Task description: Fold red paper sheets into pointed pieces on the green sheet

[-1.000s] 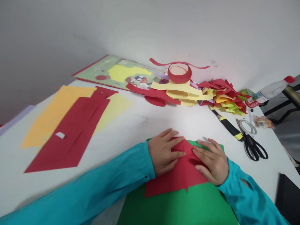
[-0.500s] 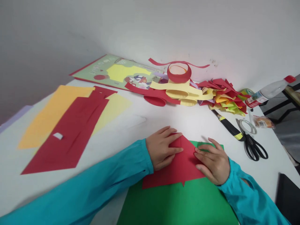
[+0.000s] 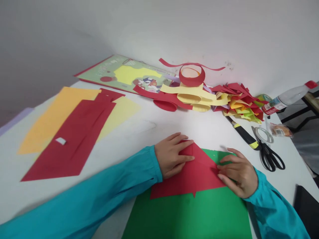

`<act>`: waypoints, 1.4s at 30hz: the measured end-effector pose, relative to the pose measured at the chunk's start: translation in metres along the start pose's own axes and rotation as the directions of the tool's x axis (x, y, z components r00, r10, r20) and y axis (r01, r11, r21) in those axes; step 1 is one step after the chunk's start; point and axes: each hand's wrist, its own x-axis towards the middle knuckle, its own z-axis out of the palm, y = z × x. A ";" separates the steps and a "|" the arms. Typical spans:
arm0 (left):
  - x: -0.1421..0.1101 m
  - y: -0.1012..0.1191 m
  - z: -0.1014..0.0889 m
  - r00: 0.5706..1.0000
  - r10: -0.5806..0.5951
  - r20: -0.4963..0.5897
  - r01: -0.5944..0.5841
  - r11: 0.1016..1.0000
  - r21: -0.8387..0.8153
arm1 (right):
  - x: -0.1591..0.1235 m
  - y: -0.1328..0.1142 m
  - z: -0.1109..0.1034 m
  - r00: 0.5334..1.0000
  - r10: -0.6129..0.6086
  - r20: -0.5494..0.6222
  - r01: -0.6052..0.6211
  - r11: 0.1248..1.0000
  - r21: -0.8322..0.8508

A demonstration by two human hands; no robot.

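Observation:
A folded red paper [image 3: 191, 176] with a pointed top lies on a green sheet [image 3: 189, 215] near the table's front edge. My left hand [image 3: 171, 159] lies flat on the red paper's left slope, fingers stretched out toward the peak. Over at the right slope, my right hand [image 3: 240, 172] presses its fingertips along the folded edge, fingers spread. Neither hand lifts anything. Both arms wear teal sleeves.
Large red [image 3: 72, 136], orange [image 3: 52, 116] and yellow [image 3: 119, 113] sheets lie at the left. By the wall sit a picture book [image 3: 122, 74], a red paper ring [image 3: 191, 76] and a pile of paper strips [image 3: 236, 101]. Scissors [image 3: 270, 156], a tape roll [image 3: 264, 134], a utility knife [image 3: 243, 132] and a bottle [image 3: 286, 98] lie right.
My right hand has slid right and down along the red paper's right folded edge. The left hand has stayed pressed on the left slope. The red paper has shifted slightly.

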 end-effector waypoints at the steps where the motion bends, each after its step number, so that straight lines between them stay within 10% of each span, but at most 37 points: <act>1: 0.000 0.000 0.000 1.000 0.004 0.000 -0.004 1.000 0.006 | -0.001 0.001 -0.001 1.000 0.005 0.006 -0.005 1.000 0.002; 23: -0.003 -0.016 0.003 0.999 0.047 0.003 -0.047 0.998 0.046 | -0.013 -0.015 0.003 0.989 0.140 0.040 -0.131 0.976 -0.172; 31: -0.002 -0.016 0.004 0.998 0.060 0.009 -0.061 0.998 0.028 | -0.001 -0.001 -0.001 0.991 0.127 -0.045 -0.127 0.992 -0.002; 42: 0.010 -0.015 0.003 0.999 0.055 0.004 -0.055 0.998 0.035 | 0.051 0.022 0.030 0.993 0.105 0.055 -0.080 0.934 -0.348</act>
